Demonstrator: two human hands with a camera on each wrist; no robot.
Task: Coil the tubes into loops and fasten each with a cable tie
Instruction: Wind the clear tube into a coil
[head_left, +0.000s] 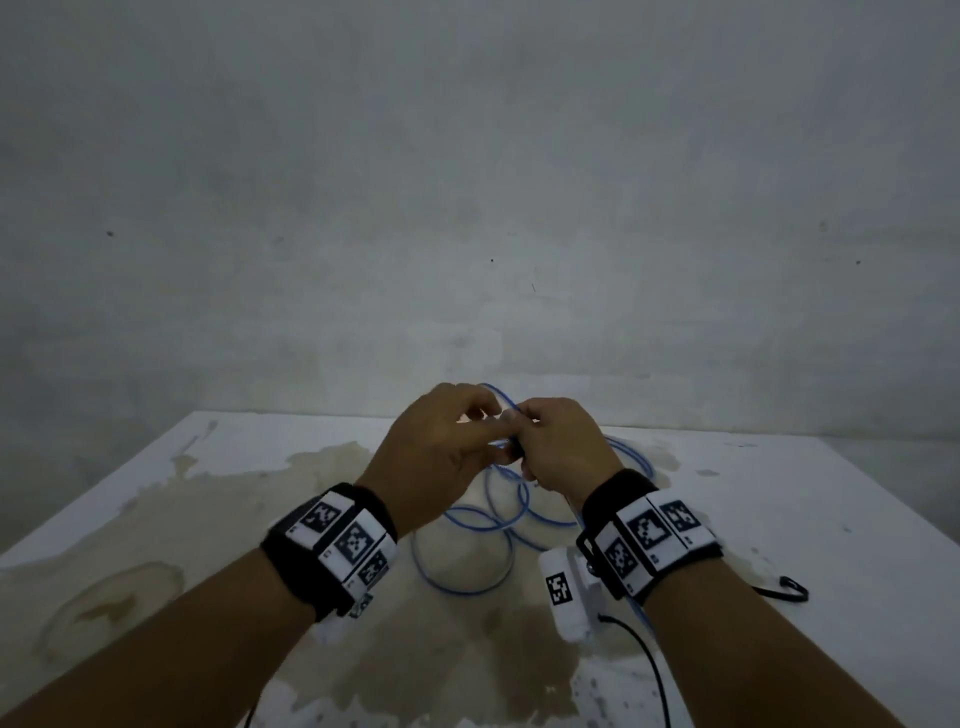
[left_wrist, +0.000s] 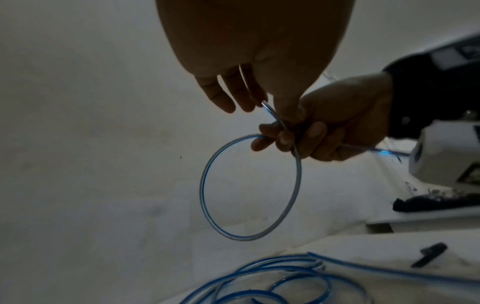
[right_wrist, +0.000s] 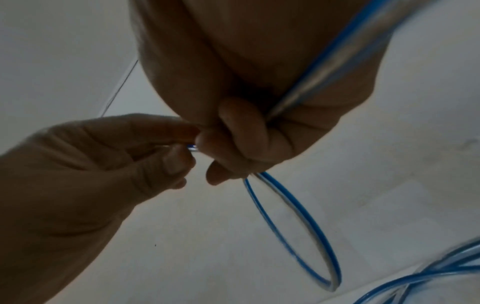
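Nearest, on the stained white table (head_left: 156, 519), loose blue tube (head_left: 467, 551) in tangled curves. Above it, right hand (head_left: 561, 447) curled around a small tube loop (left_wrist: 249, 187) at its crossing; left hand (head_left: 441, 447) pinching the tube end (left_wrist: 267, 107) with thumb and forefinger. Behind, grey wall (head_left: 467, 182).

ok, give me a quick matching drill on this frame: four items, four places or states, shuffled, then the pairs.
Items
1. right hand
2. left hand
3. held tube loop
4. loose blue tubing

Places or states
A. lies in coils on the stained white table
B. hangs in the air below the fingers
C. fingers curled round the tube where the loop closes
D. fingertips pinch the tube's cut end

Pairs: 1-C, 2-D, 3-B, 4-A
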